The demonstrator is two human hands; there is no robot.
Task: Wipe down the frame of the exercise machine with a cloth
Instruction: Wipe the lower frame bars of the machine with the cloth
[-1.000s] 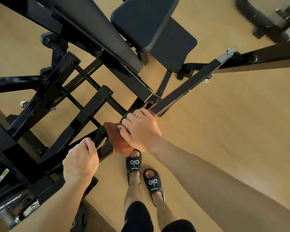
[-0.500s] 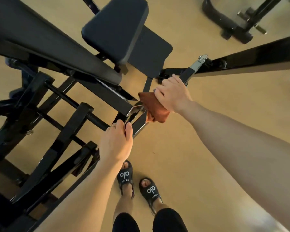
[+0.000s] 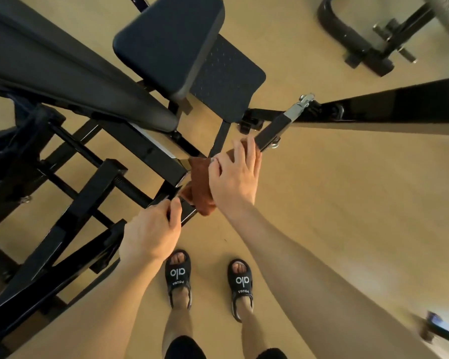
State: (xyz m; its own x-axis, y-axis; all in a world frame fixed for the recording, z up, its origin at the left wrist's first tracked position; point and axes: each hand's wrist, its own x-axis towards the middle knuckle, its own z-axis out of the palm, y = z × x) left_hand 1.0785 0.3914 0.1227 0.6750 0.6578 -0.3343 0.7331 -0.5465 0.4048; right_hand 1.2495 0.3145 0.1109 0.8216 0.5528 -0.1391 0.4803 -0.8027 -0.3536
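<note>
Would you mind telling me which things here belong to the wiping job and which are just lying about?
In the job:
cloth, brown, pressed to the frame by the right hand
frame bar
left hand, gripping the frame

Lying about:
seat pad
footplate
other machine on the floor, top right

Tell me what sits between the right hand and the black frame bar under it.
In the head view, the rust-brown cloth lies between the right hand and the black frame bar, pressed onto it.
</note>
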